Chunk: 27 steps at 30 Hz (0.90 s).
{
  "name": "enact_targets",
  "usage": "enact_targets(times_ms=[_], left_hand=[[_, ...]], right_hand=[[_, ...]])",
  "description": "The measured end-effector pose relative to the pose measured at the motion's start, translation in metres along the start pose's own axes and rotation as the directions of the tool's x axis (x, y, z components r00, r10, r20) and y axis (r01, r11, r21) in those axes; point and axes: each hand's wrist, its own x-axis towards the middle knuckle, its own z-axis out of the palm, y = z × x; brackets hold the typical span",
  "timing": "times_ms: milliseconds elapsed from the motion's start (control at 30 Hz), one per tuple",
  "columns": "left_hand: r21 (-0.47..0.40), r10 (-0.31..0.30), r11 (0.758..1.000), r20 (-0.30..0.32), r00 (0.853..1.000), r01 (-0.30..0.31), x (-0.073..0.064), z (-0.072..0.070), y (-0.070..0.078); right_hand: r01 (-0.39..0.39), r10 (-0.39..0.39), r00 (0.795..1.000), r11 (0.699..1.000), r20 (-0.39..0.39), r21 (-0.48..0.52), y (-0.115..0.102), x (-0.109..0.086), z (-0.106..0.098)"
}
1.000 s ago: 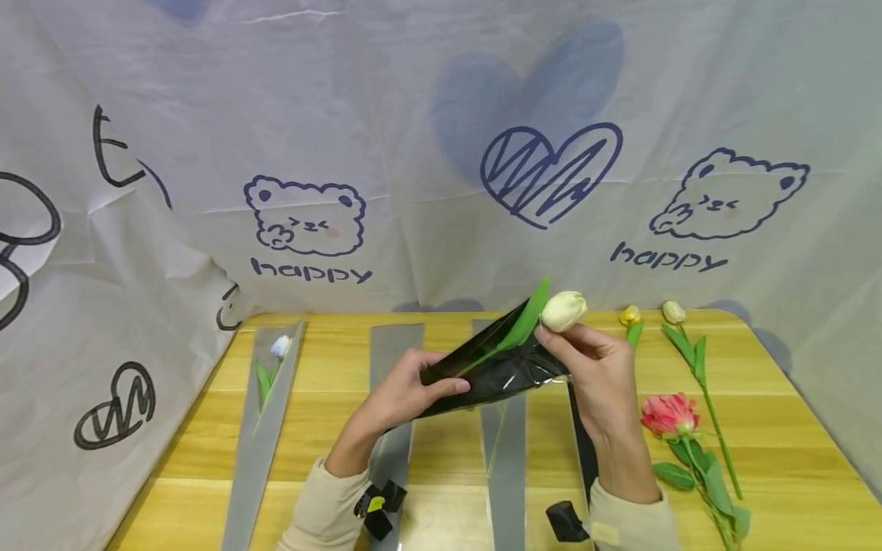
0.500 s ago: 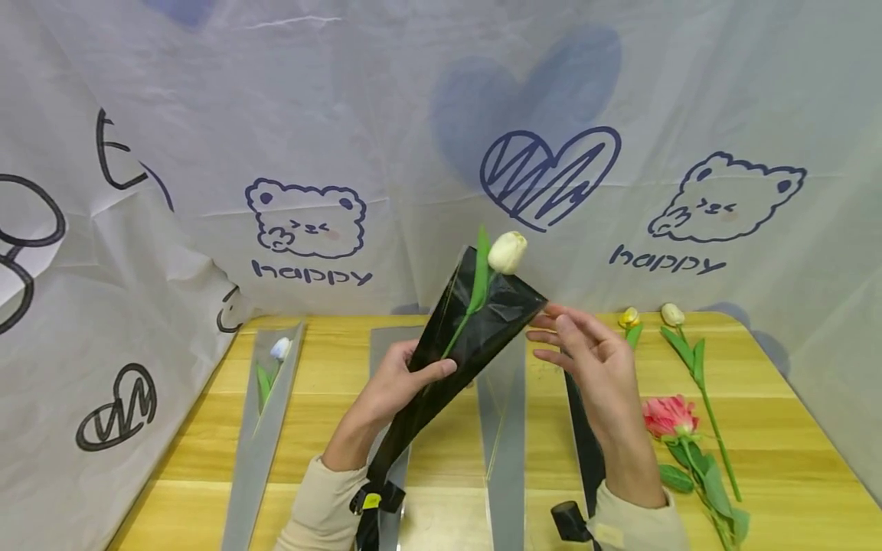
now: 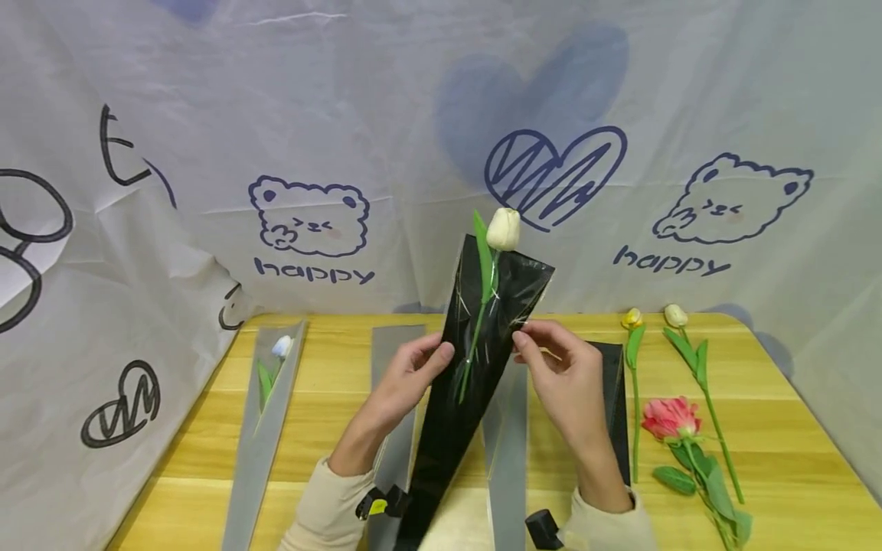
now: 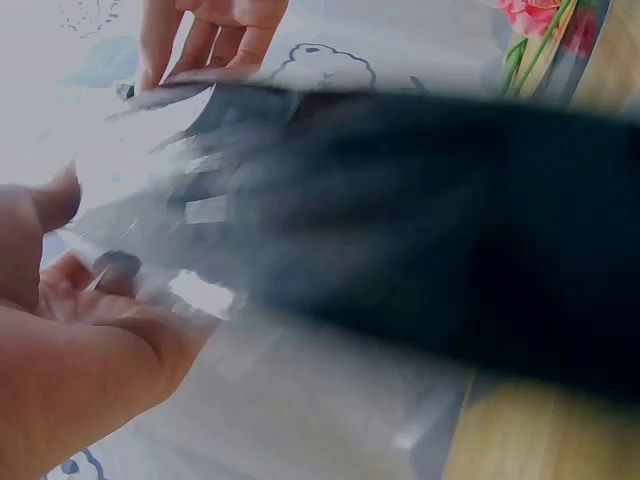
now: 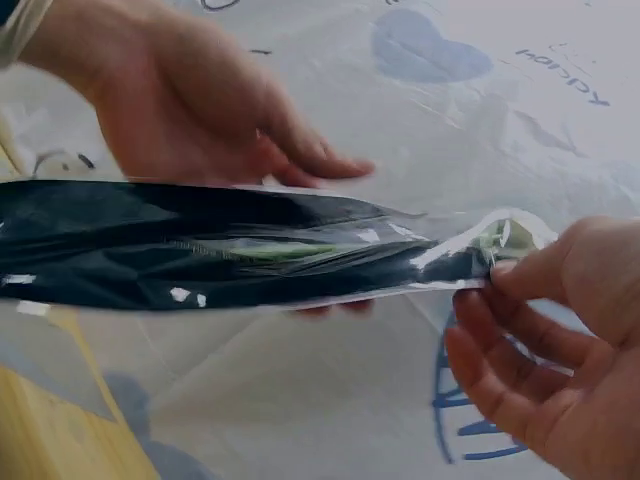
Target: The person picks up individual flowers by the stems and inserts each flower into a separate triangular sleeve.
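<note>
A white tulip (image 3: 504, 229) with a green leaf stands in a tapered black flower sleeve (image 3: 451, 436) with a clear front. Its bloom pokes out above the sleeve's top edge, while the stem shows through the film. My left hand (image 3: 403, 379) grips the sleeve's left side, thumb on the front and fingers behind. On the opposite edge, my right hand (image 3: 565, 379) pinches the film between thumb and index finger, also seen in the right wrist view. The sleeve is held up over the table, leaning slightly right at the top. Motion blurs it in the left wrist view.
A grey sleeve holding a pale blue tulip (image 3: 281, 347) lies at left. More grey sleeves (image 3: 508, 474) and a black sleeve (image 3: 615, 398) lie behind the hands. A yellow tulip (image 3: 632, 317), another white tulip (image 3: 676, 315) and a pink flower (image 3: 671, 418) lie at right.
The sleeve with the tulip has swung from leaning far right to nearly upright. My right hand has let go near the bloom and now pinches the sleeve's right edge.
</note>
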Motion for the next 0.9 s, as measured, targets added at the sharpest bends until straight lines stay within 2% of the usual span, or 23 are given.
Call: enact_targets(times_ms=[67,167,233,300,400,533,600,667,767,900], left_hand=[[-0.028,0.030,0.999,-0.038,0.999,-0.031,-0.001,0.001,0.004],[-0.050,0.056,0.997,-0.142,0.988,-0.063,-0.004,0.004,0.012],[-0.023,0.088,0.995,-0.212,0.973,-0.096,-0.006,0.004,0.016],[0.005,0.147,0.989,-0.244,0.959,-0.150,-0.007,0.004,0.018],[0.072,0.255,0.967,-0.237,0.937,-0.245,-0.006,0.003,0.018],[0.133,0.362,0.930,-0.187,0.913,-0.342,-0.005,0.003,0.015],[0.128,0.384,0.922,-0.183,0.905,-0.366,-0.006,0.003,0.015],[0.112,0.390,0.921,-0.192,0.901,-0.374,-0.006,0.004,0.016],[0.089,0.395,0.919,-0.213,0.894,-0.385,-0.006,0.006,0.017],[0.116,0.421,0.907,-0.213,0.882,-0.405,-0.003,0.009,0.017]], right_hand=[[0.087,-0.087,0.996,0.995,0.001,-0.038,-0.003,0.000,-0.002],[0.190,-0.187,0.981,0.979,0.052,-0.070,-0.007,-0.001,-0.006],[0.221,-0.215,0.973,0.973,0.090,-0.072,-0.009,-0.001,-0.007],[0.230,-0.219,0.969,0.969,0.114,-0.093,-0.010,-0.002,-0.008],[0.229,-0.216,0.971,0.966,0.104,-0.124,-0.011,-0.002,-0.005],[0.204,-0.204,0.979,0.976,0.008,-0.072,-0.011,-0.004,0.000],[0.200,-0.201,0.979,0.979,-0.039,-0.027,-0.012,-0.004,0.001],[0.207,-0.208,0.977,0.978,-0.055,-0.012,-0.011,-0.004,0.001],[0.229,-0.229,0.973,0.973,-0.027,-0.026,-0.011,-0.003,0.003],[0.239,-0.239,0.971,0.969,0.014,-0.061,-0.010,-0.004,0.008]])
